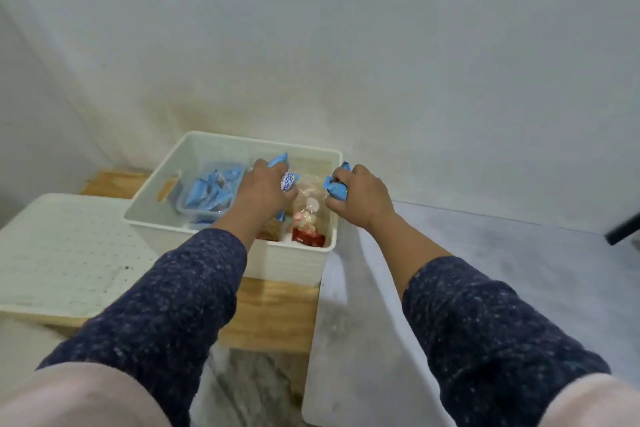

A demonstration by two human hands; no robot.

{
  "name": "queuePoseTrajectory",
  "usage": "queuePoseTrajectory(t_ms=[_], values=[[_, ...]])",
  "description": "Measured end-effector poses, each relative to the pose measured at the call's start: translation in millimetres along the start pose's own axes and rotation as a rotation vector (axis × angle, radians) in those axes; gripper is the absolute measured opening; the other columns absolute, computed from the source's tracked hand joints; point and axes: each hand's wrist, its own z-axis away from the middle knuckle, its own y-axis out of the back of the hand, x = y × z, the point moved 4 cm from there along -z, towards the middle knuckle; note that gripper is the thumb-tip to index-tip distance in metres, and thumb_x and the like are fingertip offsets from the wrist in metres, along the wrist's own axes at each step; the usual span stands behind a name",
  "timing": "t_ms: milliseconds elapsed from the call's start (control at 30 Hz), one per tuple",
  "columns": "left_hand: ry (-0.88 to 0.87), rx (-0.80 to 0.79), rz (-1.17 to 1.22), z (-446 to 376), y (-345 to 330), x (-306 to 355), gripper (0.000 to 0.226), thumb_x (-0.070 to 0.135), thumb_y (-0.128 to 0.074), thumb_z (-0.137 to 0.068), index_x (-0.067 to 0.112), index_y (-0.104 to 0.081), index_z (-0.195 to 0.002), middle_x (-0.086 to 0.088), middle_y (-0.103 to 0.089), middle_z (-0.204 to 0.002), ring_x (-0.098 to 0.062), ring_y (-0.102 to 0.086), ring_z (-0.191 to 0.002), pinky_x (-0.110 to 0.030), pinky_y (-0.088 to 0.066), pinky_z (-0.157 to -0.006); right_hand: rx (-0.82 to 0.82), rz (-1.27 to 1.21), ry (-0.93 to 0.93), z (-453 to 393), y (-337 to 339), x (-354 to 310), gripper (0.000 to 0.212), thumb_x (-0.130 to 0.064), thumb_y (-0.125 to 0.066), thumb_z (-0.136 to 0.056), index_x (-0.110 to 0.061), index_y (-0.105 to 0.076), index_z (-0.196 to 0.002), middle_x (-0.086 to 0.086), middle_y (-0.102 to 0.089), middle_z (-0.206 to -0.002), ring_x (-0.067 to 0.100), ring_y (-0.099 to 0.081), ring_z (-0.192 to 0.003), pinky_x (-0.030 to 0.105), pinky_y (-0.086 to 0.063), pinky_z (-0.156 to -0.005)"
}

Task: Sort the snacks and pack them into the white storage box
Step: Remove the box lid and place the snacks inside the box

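Head view: we see both hands over the white storage box (194,163), which sits on a wooden board (273,308). Left hand (265,191) grips blue-wrapped snacks (278,160) plus a white wrapper (289,182) with blue script too blurred to read. Right hand (360,199) is curled round another blue snack (335,190), mostly hidden by the fingers. More blue packets (207,191) fill a clear tub at the box's left; clear bags (306,215) at its right are partly covered by the left forearm. The white lid (65,253) lies to the left.
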Motion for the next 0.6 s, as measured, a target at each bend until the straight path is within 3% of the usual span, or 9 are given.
queuePoseTrajectory(t_ms=[133,300,467,600], values=[[0.038,-0.157,-0.064,-12,-3,-40,0.043,0.048,-0.051,-0.087,0.019,-0.052,-0.119,-0.016,-0.047,-0.118,-0.034,-0.055,-0.102,-0.035,-0.044,-0.088,-0.069,0.019,0.035,-22,-28,-46,0.042,-0.043,-0.060,-0.082,-0.022,-0.055,-0.118,0.009,-0.051,-0.109,0.033,-0.058,-0.090,0.036,-0.047,-0.076],[-0.015,-0.352,-0.106,-10,-21,-62,0.059,0.057,-0.052,-0.085,0.030,-0.038,-0.135,-0.011,-0.043,-0.128,-0.031,-0.054,-0.111,-0.038,-0.046,-0.091,-0.176,0.018,-0.017,-30,-54,-64,0.041,-0.043,-0.057,-0.084,-0.022,-0.053,-0.119,0.010,-0.047,-0.115,0.033,-0.057,-0.096,0.037,-0.048,-0.079],[-0.040,-0.374,-0.137,-7,-17,-73,0.062,0.053,-0.054,-0.086,0.029,-0.034,-0.140,-0.011,-0.041,-0.137,-0.031,-0.048,-0.122,-0.041,-0.045,-0.096,-0.377,0.037,-0.047,-28,-62,-64,0.064,-0.049,-0.064,-0.078,-0.026,-0.045,-0.135,0.008,-0.040,-0.130,0.029,-0.052,-0.116,0.037,-0.046,-0.095],[-0.004,-0.309,-0.189,-1,-2,-73,0.068,0.052,-0.052,-0.089,0.013,-0.034,-0.142,-0.010,-0.037,-0.145,-0.030,-0.042,-0.130,-0.041,-0.040,-0.101,-0.372,0.037,-0.009,-25,-50,-70,0.082,-0.046,-0.062,-0.082,-0.012,-0.027,-0.147,0.011,-0.031,-0.150,0.028,-0.036,-0.136,0.037,-0.035,-0.108]])
